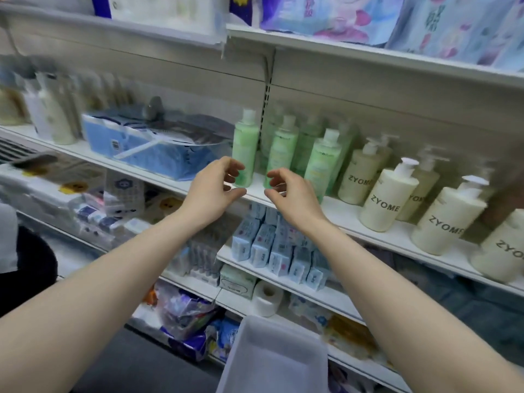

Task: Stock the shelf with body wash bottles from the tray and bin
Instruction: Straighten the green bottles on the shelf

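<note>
shelf [286, 195]: green bottles [245, 148] centre, cream pump bottles [387, 198] right | tray [279, 361]: near, below | left hand [214, 188], right hand [286, 191]: fingers loosely curled, holding nothing, just before green bottles

The single head-worn wide-angle view looked forward and slightly down from the person's own eye level, facing a white metal store shelf [334, 211] at close range, near enough for both bare forearms to stretch from the bottom corners toward the middle of the frame. The shelving ran tilted, dropping toward the right. A pale translucent plastic tray [272, 361] sat at the bottom edge, directly beneath the camera. The edges of the view were blurred
</note>
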`<state>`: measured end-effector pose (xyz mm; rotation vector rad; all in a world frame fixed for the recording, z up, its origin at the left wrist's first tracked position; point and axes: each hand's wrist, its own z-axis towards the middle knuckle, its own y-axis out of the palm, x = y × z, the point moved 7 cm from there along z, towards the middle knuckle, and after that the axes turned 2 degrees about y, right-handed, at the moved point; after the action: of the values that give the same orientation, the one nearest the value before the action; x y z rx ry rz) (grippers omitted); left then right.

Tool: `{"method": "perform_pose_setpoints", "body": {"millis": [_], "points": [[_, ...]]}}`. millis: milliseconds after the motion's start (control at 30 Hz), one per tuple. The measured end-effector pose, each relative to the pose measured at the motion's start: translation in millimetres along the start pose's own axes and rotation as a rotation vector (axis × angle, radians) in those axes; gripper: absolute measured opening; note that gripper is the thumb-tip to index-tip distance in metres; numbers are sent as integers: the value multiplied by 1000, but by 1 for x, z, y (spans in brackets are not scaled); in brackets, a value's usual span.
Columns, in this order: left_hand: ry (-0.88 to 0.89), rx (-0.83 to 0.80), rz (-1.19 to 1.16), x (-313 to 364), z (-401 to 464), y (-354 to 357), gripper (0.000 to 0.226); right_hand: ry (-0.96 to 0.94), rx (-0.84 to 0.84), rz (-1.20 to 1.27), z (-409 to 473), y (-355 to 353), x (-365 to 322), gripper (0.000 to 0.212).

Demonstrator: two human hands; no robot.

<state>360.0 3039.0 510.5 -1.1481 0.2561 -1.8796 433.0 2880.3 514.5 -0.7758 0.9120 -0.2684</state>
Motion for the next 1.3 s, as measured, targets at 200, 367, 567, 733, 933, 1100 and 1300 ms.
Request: {"method": "perform_pose_setpoints", "body": {"millis": [200, 367, 567, 733, 933, 1100, 1300], "points": [[-28, -42, -64, -55, 37, 16, 65, 121, 25, -36, 27, 38, 8, 46], [-56, -123, -83, -98, 65, 29, 85, 248, 79, -25, 44, 61, 12, 48], [-33, -268, -152, -110, 85, 45, 77, 363, 137, 4, 58, 77, 10, 52], [-11, -295, -213, -118, 96, 51, 65, 425, 147, 40, 64, 87, 7, 52], [-27, -277, -252, -116, 103, 57, 59, 454, 127, 69, 70, 89, 10, 52], [-34, -254, -277, -114, 102, 62, 61, 491, 133, 79, 71, 88, 19, 52], [-21, -195, -198, -107, 100, 65, 64, 498, 122, 90, 73, 92, 25, 53]]}}
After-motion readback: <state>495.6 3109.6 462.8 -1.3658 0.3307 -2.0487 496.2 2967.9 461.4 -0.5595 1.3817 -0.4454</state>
